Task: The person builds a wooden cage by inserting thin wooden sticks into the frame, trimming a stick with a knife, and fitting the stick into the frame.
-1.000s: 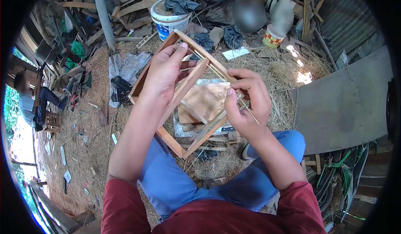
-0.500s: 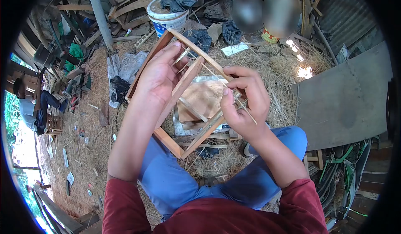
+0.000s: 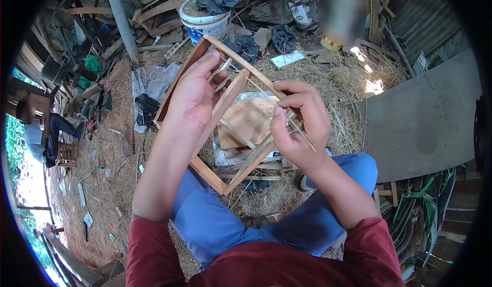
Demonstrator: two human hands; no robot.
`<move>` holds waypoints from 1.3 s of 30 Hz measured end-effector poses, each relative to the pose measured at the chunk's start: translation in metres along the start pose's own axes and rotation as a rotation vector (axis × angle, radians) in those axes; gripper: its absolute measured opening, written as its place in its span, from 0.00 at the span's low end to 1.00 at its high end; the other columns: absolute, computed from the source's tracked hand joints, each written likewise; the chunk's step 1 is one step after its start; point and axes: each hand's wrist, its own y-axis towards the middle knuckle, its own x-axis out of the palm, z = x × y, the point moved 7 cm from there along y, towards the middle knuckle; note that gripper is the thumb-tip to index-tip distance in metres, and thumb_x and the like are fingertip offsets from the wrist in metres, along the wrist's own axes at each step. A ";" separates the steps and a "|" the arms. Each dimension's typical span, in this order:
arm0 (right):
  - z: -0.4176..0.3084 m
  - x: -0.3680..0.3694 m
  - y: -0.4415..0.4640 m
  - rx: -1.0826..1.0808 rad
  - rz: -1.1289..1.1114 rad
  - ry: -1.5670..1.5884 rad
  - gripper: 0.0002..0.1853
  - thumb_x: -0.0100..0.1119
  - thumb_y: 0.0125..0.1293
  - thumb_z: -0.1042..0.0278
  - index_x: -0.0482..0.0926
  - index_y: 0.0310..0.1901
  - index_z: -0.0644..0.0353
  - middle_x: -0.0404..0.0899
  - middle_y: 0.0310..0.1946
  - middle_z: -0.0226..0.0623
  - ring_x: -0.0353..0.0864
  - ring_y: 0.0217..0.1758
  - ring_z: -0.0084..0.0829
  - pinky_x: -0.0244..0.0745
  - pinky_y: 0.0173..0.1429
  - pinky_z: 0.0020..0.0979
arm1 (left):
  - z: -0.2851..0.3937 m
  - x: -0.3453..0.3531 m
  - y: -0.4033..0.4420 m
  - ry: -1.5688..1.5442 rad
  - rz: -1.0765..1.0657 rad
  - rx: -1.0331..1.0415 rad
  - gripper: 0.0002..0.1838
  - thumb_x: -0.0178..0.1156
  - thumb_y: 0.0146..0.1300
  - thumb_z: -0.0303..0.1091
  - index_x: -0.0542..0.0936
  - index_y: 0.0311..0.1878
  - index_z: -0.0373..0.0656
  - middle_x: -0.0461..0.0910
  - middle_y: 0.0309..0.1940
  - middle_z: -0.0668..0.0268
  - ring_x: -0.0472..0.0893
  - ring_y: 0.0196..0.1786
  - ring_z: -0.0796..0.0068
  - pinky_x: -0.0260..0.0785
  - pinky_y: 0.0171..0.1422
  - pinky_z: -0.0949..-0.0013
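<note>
1. Seen from where I stand, the wooden frame [image 3: 207, 175] is up in front of the person, tilted above the lap between the knees, probably to bring its joints close to the eyes
2. The left hand [image 3: 190, 100] is clamped on the frame's upper side, fingers reaching in behind the inner bar [image 3: 234, 91]; that grip seems meant to steady the whole piece. Pale splintery strips show by its fingertips, though I cannot tell whether they are pinched or fixed there
3. The right hand [image 3: 308, 120] is apart from the left, at the frame's other side, thumb and fingers closed on a thin stick [image 3: 306, 140]. A light pinch like that would suit something so slender, giving fine control of its angle; one end pokes out below the palm, the other slants up towards the inner bar
4. The frame is of straight, flat-sided bars, reddish brown on some faces and paler on others, meeting in an angular, boxy outline; the stick is straw-coloured and narrow
5. Beneath it a flat tan board [image 3: 251, 114] lies on the ground, smooth against the scratchy straw [image 3: 343, 95]
6. Beyond are a round white bucket [image 3: 209, 30] and crumpled black plastic [image 3: 147, 108], with a broad, dull grey sheet [image 3: 423, 118] to the right
</note>
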 end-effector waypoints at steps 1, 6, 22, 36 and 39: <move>0.000 0.000 0.000 0.000 0.001 0.000 0.09 0.66 0.57 0.80 0.79 0.39 0.64 0.85 0.49 0.50 0.86 0.49 0.47 0.80 0.54 0.40 | -0.001 -0.001 0.001 0.001 -0.002 -0.001 0.12 0.69 0.74 0.41 0.84 0.57 0.53 0.82 0.46 0.80 0.77 0.45 0.81 0.76 0.54 0.65; -0.001 -0.002 0.001 -0.006 -0.007 -0.005 0.10 0.66 0.57 0.80 0.78 0.40 0.64 0.85 0.49 0.50 0.86 0.49 0.47 0.80 0.55 0.41 | -0.002 -0.001 0.002 -0.017 0.001 -0.001 0.12 0.67 0.75 0.40 0.84 0.58 0.53 0.81 0.48 0.80 0.75 0.46 0.81 0.76 0.54 0.64; 0.000 -0.002 -0.001 -0.015 0.004 0.009 0.09 0.66 0.56 0.80 0.78 0.39 0.64 0.84 0.49 0.50 0.85 0.48 0.48 0.79 0.54 0.41 | 0.002 0.000 -0.005 -0.014 0.052 0.046 0.14 0.72 0.71 0.40 0.85 0.54 0.46 0.81 0.41 0.77 0.74 0.38 0.82 0.75 0.48 0.72; 0.002 0.000 -0.002 0.002 0.008 0.052 0.09 0.67 0.58 0.80 0.78 0.39 0.64 0.85 0.50 0.50 0.86 0.49 0.47 0.80 0.55 0.40 | 0.000 -0.008 0.007 -0.033 0.023 -0.013 0.09 0.70 0.73 0.38 0.85 0.53 0.53 0.84 0.42 0.79 0.74 0.36 0.84 0.74 0.46 0.69; 0.000 0.000 -0.003 -0.009 0.005 0.052 0.09 0.68 0.58 0.80 0.79 0.39 0.64 0.85 0.50 0.50 0.86 0.49 0.47 0.80 0.55 0.40 | 0.002 -0.004 0.001 -0.059 0.031 -0.026 0.12 0.71 0.73 0.40 0.85 0.53 0.46 0.82 0.39 0.77 0.73 0.36 0.83 0.73 0.46 0.76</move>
